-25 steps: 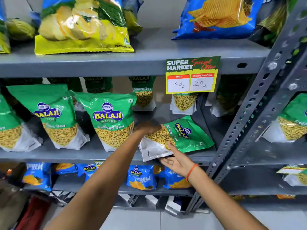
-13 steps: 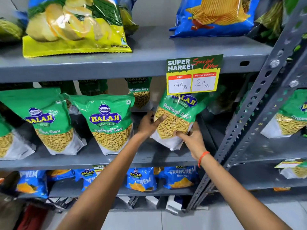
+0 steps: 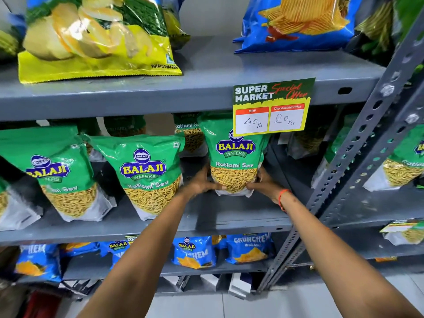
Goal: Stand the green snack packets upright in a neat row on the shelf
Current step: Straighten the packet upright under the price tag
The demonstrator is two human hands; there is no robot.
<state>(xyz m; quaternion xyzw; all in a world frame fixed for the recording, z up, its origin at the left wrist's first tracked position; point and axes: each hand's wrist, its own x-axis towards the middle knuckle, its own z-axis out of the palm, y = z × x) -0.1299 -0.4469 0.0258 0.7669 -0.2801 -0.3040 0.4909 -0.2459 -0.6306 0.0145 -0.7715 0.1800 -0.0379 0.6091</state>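
Packet (image 3: 235, 154) upright on shelf (image 3: 241, 216), gripped at base by both hands.
Left hand (image 3: 202, 182), right hand (image 3: 263, 183) clasp it — soft base may slump forward on release.

Held packet (image 3: 235, 154) stands on shelf (image 3: 229, 216) (right of two others (image 3: 146, 173)).

Above my grip: price card (image 3: 271, 106); higher left, yellow potato wafers bag (image 3: 98, 40); higher right, blue ridged-chip bag (image 3: 296, 21). Below my grip: blue Crunchem packets (image 3: 249, 247). Right: perforated grey upright (image 3: 358, 152).
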